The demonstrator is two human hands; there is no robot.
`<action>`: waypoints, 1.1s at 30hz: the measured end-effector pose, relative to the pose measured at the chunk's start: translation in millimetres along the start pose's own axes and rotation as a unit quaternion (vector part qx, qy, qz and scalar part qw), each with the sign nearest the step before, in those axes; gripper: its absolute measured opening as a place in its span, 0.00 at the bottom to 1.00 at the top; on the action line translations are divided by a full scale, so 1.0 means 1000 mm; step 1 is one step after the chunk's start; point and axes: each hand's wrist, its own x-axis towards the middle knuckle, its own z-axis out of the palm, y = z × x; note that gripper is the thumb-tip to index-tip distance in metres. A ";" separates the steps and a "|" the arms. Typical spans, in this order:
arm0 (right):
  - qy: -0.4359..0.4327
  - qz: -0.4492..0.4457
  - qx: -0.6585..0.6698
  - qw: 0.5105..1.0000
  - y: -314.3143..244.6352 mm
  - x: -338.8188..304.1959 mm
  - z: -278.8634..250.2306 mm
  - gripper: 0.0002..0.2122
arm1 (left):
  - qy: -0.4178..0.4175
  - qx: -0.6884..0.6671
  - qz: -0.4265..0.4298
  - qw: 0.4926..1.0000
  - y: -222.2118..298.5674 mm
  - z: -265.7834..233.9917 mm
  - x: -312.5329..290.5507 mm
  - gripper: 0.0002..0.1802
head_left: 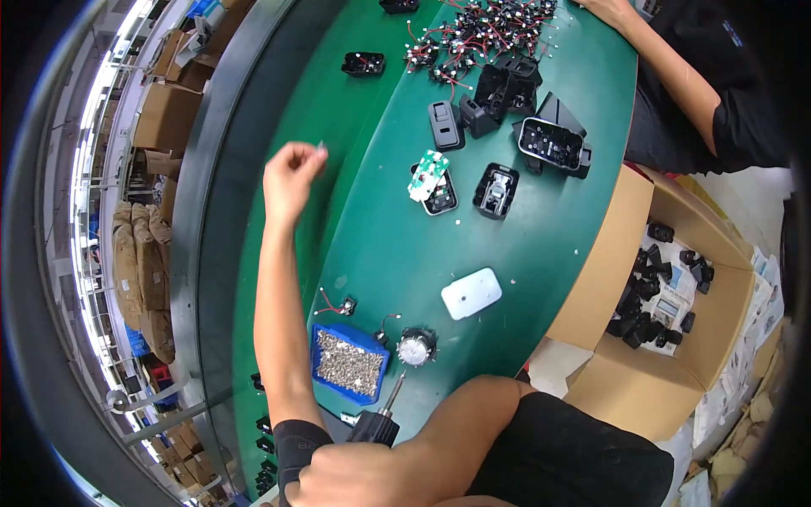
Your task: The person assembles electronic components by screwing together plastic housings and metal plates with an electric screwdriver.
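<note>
My left hand (291, 182) reaches out over the green belt, thumb and fingers pinched together. A tiny pale thing shows at its fingertips, too small to name. Low in the view, my right hand (359, 475) is wrapped round a black electric screwdriver (376, 429), its metal bit pointing up the table. Close to the bit's tip sits a round silver-and-black unit (416, 347), possibly a motor. Beside it stands a blue tray (345, 392) full of small screws. A small part with red wires (347, 306) lies above the tray. A white rounded cover (471, 293) rests further right.
Black housings (496, 192), green circuit boards (429, 176) and a pile of red-wired parts (486, 34) occupy the far table. Another person's arm (676, 72) rests at the far right edge. A cardboard box (608, 253) with black parts stands right. One black housing (363, 63) sits on the belt.
</note>
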 end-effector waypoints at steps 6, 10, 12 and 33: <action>0.038 0.020 -0.106 0.993 0.004 -0.012 -0.001 0.11 | 0.078 -0.120 -0.008 0.990 0.017 0.059 0.084 0.09; 0.120 0.053 -0.032 0.991 0.005 -0.017 -0.014 0.11 | 0.154 -0.043 0.023 0.987 0.012 0.080 0.115 0.11; 0.160 0.067 -0.012 0.985 0.010 -0.022 -0.015 0.12 | 0.176 -0.031 -0.004 0.984 0.011 0.094 0.118 0.12; 0.066 0.109 -0.058 0.990 -0.002 -0.013 -0.020 0.10 | 0.047 0.044 0.044 0.997 -0.022 -0.002 0.032 0.13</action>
